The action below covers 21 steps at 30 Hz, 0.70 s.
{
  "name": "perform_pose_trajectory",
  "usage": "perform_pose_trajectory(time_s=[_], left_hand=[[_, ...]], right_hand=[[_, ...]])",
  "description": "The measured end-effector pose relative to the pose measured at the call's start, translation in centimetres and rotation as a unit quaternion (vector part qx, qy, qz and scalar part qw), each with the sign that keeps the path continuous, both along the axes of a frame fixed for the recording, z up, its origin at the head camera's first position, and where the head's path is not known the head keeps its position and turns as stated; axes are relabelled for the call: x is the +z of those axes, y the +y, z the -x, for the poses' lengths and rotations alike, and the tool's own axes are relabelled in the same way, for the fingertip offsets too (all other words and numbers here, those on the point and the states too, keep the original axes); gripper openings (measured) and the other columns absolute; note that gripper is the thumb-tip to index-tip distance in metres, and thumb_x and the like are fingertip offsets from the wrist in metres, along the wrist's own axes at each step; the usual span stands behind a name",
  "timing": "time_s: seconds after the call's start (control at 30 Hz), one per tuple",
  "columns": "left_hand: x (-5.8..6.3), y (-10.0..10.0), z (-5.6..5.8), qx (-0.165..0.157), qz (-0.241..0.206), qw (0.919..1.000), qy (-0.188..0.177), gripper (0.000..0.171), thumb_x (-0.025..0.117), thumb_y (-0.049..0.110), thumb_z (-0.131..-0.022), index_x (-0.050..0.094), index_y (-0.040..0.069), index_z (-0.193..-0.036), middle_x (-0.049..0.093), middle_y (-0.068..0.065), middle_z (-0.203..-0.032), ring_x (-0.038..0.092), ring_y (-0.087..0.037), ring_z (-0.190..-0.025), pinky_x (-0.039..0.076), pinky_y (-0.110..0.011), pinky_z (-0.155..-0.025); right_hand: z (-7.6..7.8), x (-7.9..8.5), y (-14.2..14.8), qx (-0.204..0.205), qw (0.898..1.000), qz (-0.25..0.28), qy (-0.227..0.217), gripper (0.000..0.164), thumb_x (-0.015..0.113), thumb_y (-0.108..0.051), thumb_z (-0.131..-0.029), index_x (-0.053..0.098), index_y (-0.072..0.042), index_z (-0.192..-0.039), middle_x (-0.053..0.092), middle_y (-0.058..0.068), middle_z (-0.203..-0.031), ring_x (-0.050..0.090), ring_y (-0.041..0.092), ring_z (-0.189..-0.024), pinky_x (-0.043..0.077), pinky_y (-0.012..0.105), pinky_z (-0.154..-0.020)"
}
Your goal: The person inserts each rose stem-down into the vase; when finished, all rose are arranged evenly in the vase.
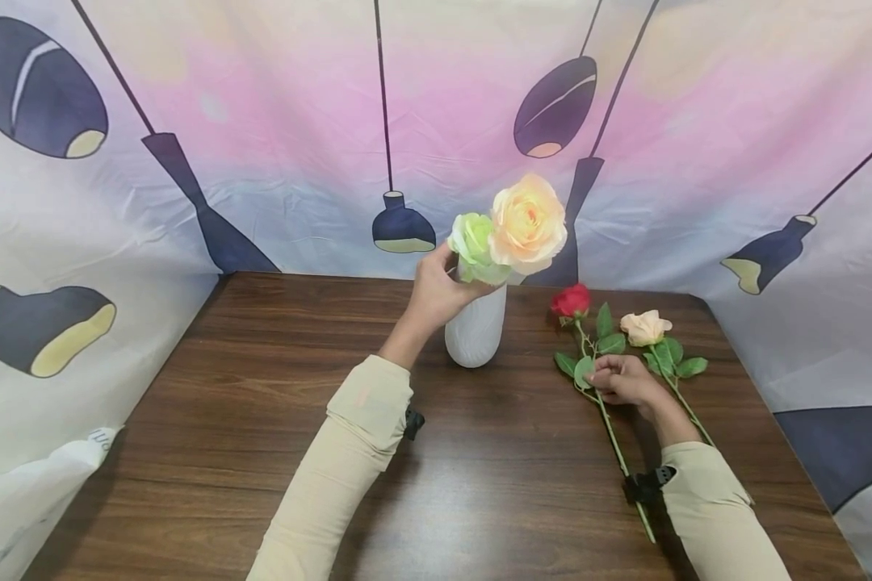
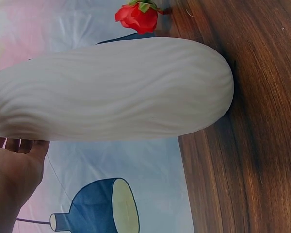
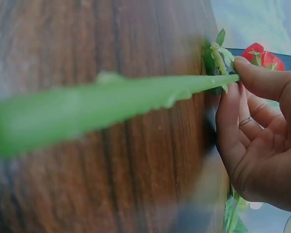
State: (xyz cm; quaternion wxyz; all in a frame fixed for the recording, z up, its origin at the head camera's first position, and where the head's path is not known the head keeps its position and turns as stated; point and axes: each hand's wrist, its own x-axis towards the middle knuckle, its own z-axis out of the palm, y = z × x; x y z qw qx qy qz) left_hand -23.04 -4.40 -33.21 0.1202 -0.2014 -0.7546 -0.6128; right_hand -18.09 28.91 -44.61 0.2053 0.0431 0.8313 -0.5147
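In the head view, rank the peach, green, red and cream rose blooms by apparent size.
1. Peach rose bloom
2. Green rose bloom, partly covered
3. Red rose bloom and cream rose bloom: too alike to rank

The worktop (image 1: 247,436) has lots of room on the left. A small gap sits between the white vase (image 1: 475,332) and red rose (image 1: 571,301). Cloth (image 1: 312,218) blocks the back.

- We see a dark brown, wood-grained table (image 1: 262,395).
- Beyond its far edge we see a creased cloth backdrop (image 1: 298,121) in pink, cream and pale blue, printed with dark hanging lamps (image 1: 401,224).
- We find lamp-printed cloth along the left and right too.
- We notice a pale glare (image 1: 454,492) on the near tabletop.
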Motion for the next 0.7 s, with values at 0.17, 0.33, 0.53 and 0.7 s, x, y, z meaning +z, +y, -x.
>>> perform_pose_trajectory(time_s=[0.17,0.33,0.53,0.7], left_hand=[[0.1,-0.2,-0.1,0.003,0.002,1.0,-0.002,0.06,0.087,0.007,-0.075,0.063,0.006,-0.13,0.069,-0.013,-0.13,0.066,-0.027,-0.123,0.057,-0.041,-0.104],[0.1,-0.2,-0.1,0.002,0.0,1.0,-0.009,0.06,0.087,0.007,-0.075,0.063,0.005,-0.13,0.068,-0.013,-0.13,0.065,-0.028,-0.124,0.056,-0.041,-0.106],[0.1,-0.1,-0.1,0.002,-0.002,1.0,-0.009,0.061,0.088,0.006,-0.075,0.063,0.005,-0.13,0.068,-0.013,-0.13,0.065,-0.027,-0.124,0.056,-0.041,-0.105],[0.0,0.0,0.0,0.003,0.002,1.0,-0.007,0.061,0.088,0.007,-0.074,0.063,0.006,-0.13,0.069,-0.013,-0.13,0.065,-0.027,-0.125,0.056,-0.041,-0.105]], right_hand=[[0.2,0.1,-0.2,-0.01,1.0,0.029,0.003,0.024,0.064,-0.018,-0.099,0.055,-0.001,-0.113,0.063,-0.014,-0.084,0.061,0.001,-0.074,0.058,0.019,-0.067],[0.3,0.4,-0.3,-0.026,0.996,0.081,0.023,0.018,0.064,-0.015,-0.099,0.053,-0.006,-0.111,0.062,-0.017,-0.082,0.059,0.0,-0.071,0.057,0.018,-0.065],[0.2,1.1,-0.5,-0.024,0.992,0.106,0.063,0.038,0.06,-0.013,-0.101,0.043,0.002,-0.131,0.06,-0.018,-0.083,0.058,0.0,-0.071,0.057,0.019,-0.065],[-0.1,2.1,-1.1,-0.041,0.985,0.149,0.083,0.024,0.061,-0.009,-0.101,0.048,-0.012,-0.121,0.061,-0.019,-0.082,0.058,-0.001,-0.071,0.056,0.018,-0.064]])
